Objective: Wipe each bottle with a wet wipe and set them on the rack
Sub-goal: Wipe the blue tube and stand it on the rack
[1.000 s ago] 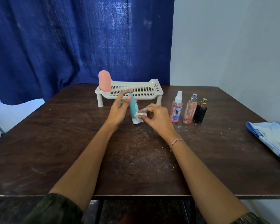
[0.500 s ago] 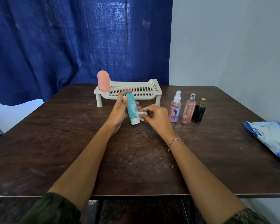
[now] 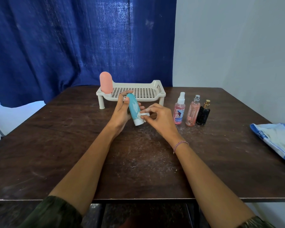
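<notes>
My left hand (image 3: 122, 112) grips a teal bottle (image 3: 133, 108) with a white cap at its lower end, tilted above the table. My right hand (image 3: 160, 119) pinches a small white wet wipe (image 3: 143, 114) against the bottle's lower right side. Behind them stands a white perforated rack (image 3: 158, 89) with a pink bottle (image 3: 106, 82) upright at its left end. To the right of my hands stand three bottles in a row: a pink spray bottle with a white top (image 3: 179, 110), a peach one with a silver top (image 3: 193, 112) and a black one with a gold cap (image 3: 203, 113).
The dark wooden table (image 3: 56, 153) has white dust specks near its middle. A blue and white wipes pack (image 3: 275, 139) lies at the right edge. A blue curtain hangs behind the table, a pale wall to the right.
The teal bottle has tilted and turned in my left hand, showing its white print. The wipe in my right hand has shifted along the bottle's lower part.
</notes>
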The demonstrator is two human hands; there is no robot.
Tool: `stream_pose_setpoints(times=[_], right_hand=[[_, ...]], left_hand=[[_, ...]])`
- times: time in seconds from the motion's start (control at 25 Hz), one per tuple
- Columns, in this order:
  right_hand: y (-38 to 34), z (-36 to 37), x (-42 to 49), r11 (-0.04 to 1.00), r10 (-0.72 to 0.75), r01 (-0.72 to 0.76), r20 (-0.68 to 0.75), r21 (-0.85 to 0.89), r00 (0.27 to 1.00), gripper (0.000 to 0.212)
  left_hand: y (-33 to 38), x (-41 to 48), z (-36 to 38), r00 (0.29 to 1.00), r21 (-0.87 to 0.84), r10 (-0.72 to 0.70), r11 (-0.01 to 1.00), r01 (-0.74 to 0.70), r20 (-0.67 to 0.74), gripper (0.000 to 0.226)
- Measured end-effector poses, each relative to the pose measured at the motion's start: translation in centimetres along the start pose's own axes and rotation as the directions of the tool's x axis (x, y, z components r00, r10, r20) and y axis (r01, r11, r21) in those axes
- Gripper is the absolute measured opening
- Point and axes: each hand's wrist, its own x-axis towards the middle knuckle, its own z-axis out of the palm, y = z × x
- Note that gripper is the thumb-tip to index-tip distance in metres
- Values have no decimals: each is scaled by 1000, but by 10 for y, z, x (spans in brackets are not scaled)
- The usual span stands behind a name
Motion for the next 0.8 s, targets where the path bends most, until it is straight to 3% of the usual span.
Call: stream_pose_setpoints(times=[0.16, 0.4, 0.68, 0.8], right_hand=[[-6, 5, -1, 999, -48, 49, -23, 17, 999, 26], [-8, 7, -3, 991, -132, 133, 129, 6, 983, 26], [-5, -1, 0, 999, -42, 42, -34, 11, 999, 28], [-10, 3, -1, 997, -66, 69, -71, 37, 995, 29]], left_hand=[[0, -2, 2, 999, 36, 43, 998, -43, 2, 24], [2, -1, 2, 997, -5, 61, 998, -62, -53, 25], [2, 0, 3, 999, -66, 53, 996, -52, 9, 25], [1, -2, 6, 997, -68, 63, 996, -61, 42, 26]])
